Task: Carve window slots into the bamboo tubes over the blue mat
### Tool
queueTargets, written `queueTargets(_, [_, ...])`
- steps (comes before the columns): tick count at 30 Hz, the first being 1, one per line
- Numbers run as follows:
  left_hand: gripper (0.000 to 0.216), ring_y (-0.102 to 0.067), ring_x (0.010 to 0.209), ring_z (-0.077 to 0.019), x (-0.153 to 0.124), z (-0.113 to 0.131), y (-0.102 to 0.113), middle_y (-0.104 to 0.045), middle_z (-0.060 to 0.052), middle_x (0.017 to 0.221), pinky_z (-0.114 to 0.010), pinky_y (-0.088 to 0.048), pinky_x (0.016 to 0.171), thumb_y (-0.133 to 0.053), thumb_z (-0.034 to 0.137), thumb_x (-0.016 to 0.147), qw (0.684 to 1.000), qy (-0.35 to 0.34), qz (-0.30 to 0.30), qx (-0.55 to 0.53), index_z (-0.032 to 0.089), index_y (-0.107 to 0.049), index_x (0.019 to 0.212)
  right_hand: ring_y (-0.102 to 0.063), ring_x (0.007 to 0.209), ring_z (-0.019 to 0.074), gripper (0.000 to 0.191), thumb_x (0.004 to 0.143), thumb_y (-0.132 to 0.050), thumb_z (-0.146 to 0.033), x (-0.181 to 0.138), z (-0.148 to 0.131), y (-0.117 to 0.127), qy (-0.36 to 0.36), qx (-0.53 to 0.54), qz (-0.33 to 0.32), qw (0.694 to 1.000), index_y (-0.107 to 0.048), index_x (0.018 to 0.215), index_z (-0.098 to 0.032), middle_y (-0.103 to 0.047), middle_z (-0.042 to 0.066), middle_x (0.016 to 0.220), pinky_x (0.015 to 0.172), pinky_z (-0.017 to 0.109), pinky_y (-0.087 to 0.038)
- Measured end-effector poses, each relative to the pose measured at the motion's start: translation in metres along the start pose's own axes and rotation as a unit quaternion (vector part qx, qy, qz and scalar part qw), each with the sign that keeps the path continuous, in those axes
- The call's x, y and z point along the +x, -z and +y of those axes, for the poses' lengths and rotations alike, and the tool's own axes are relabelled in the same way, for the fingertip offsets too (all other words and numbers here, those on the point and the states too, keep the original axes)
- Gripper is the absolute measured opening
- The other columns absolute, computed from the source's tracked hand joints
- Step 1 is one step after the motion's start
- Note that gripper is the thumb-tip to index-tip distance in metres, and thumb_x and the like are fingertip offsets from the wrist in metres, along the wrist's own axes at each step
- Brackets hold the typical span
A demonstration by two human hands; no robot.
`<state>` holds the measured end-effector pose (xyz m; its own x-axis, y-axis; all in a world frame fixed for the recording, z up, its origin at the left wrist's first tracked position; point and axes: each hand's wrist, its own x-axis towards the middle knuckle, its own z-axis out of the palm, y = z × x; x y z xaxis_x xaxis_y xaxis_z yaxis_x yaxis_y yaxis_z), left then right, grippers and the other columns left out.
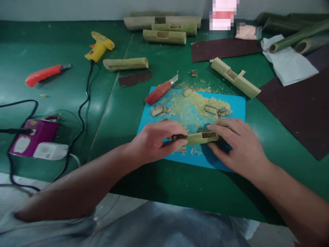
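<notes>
A short bamboo tube with a rectangular opening cut in its top lies level between my hands, over a blue sheet. My right hand grips the tube's right end between thumb and fingers. At the other end, my left hand is closed, pinching a small dark folded piece of sandpaper against the bamboo; the fingers partly hide it. Yellowish bamboo dust covers the sheet behind the tube. Worn, dusty sandpaper scraps lie in it. A red-handled knife rests across the sheet's back left corner.
Several cut bamboo tubes lie at the back, another at right. Dark sandpaper sheets and white paper are on the right. Left are a yellow glue gun, a red cutter and a purple power box with cords.
</notes>
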<state>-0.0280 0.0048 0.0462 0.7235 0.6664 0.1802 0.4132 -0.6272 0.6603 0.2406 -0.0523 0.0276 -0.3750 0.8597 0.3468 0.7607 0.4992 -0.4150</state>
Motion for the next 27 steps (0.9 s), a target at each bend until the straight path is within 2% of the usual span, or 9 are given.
queueTargets(5, [0.014, -0.074, 0.089, -0.0178, -0.0012, -0.0002, -0.0004, -0.078, -0.005, 0.095, -0.03, -0.059, 0.081, -0.056, 0.017, 0.101, 1.0, -0.012, 0.009, 0.016, 0.019, -0.07, 0.102, -0.067, 0.106, 0.0325, 0.028, 0.095, -0.063, -0.027, 0.0005, -0.0008, 0.0037, -0.002, -0.02, -0.018, 1.0, -0.069, 0.121, -0.019, -0.075, 0.011, 0.116, 0.086, 0.048, -0.052])
queueTargets(11, [0.012, -0.069, 0.072, -0.012, 0.0009, 0.0024, -0.0016, -0.075, -0.001, 0.09, -0.024, -0.057, 0.069, -0.065, 0.015, 0.094, 0.998, 0.015, 0.024, -0.054, 0.02, -0.07, 0.104, -0.068, 0.102, 0.0306, 0.033, 0.093, -0.062, -0.023, -0.0011, 0.0015, 0.0041, 0.006, -0.015, -0.013, 1.0, -0.067, 0.125, -0.021, -0.075, 0.011, 0.113, 0.083, 0.046, -0.051])
queueTargets(20, [0.011, -0.072, 0.082, -0.0158, 0.003, 0.0041, -0.0006, -0.076, -0.001, 0.09, -0.03, -0.059, 0.078, -0.067, 0.014, 0.092, 0.997, 0.014, 0.065, -0.048, 0.022, -0.072, 0.097, -0.069, 0.098, 0.0267, 0.038, 0.093, -0.061, -0.018, -0.002, 0.003, 0.0034, 0.014, 0.026, -0.013, 0.999, -0.063, 0.131, -0.022, -0.069, 0.012, 0.113, 0.075, 0.04, -0.056])
queueTargets(27, [0.009, -0.072, 0.082, -0.0159, 0.0028, 0.0031, -0.0011, -0.075, 0.0, 0.088, -0.03, -0.059, 0.077, -0.067, 0.014, 0.091, 0.995, 0.019, 0.085, -0.037, 0.022, -0.071, 0.095, -0.069, 0.1, 0.0259, 0.036, 0.095, -0.064, -0.021, -0.0018, 0.0008, 0.0047, 0.007, 0.028, -0.011, 1.0, -0.062, 0.131, -0.022, -0.068, 0.011, 0.113, 0.077, 0.039, -0.059])
